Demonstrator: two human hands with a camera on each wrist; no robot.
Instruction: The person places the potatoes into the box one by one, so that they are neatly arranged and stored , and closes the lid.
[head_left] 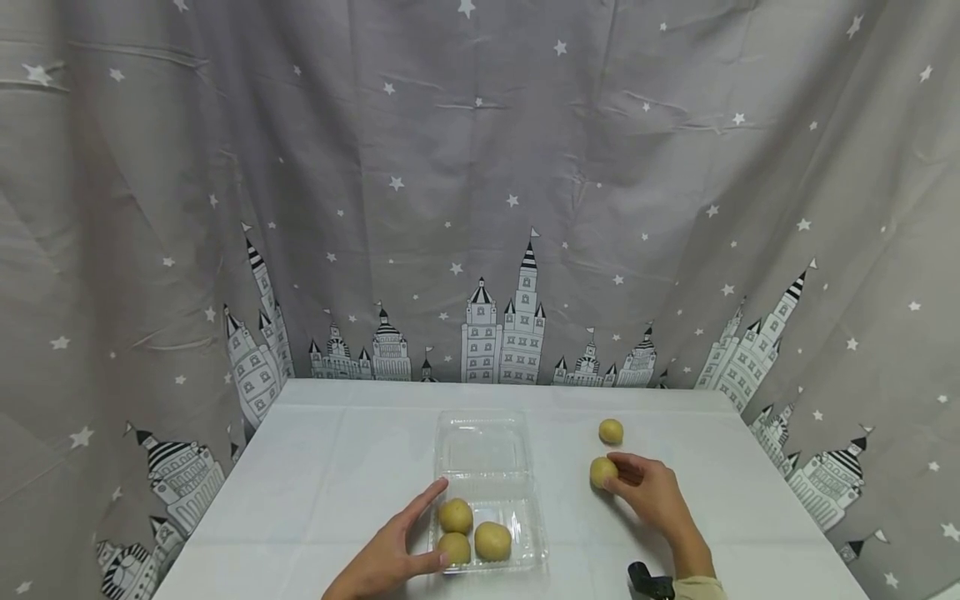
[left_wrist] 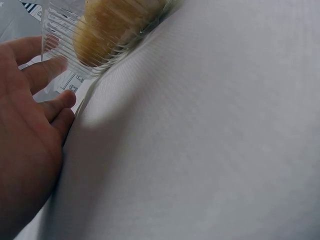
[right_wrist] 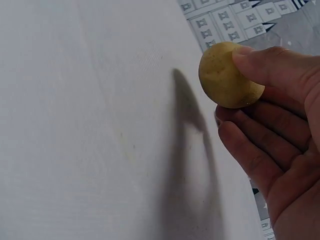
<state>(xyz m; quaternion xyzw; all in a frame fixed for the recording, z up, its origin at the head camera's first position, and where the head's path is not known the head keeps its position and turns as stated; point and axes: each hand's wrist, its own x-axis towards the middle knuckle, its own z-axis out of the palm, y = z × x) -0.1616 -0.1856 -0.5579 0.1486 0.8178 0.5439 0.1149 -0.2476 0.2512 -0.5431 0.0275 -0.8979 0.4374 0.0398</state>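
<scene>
A clear plastic clamshell box [head_left: 542, 542] lies with its lid folded back on the white table. In its base sit a potato [head_left: 492, 542] on the right and two potatoes at the left, one behind the other. My left hand [head_left: 393, 542] spreads its fingers along the box's left side, thumb at the near corner; in the left wrist view its fingertips touch the ribbed wall [left_wrist: 75, 45]. Right of the box, my right hand [head_left: 652, 496] pinches a potato [right_wrist: 220, 75] between thumb and fingers. Another potato [head_left: 611, 431] lies on the table just beyond.
The white table [head_left: 337, 467] reaches back to a grey curtain [head_left: 480, 167] printed with stars and castles. A black device [head_left: 649, 581] sits at my right wrist. The raised lid [head_left: 482, 444] lies flat behind the box base.
</scene>
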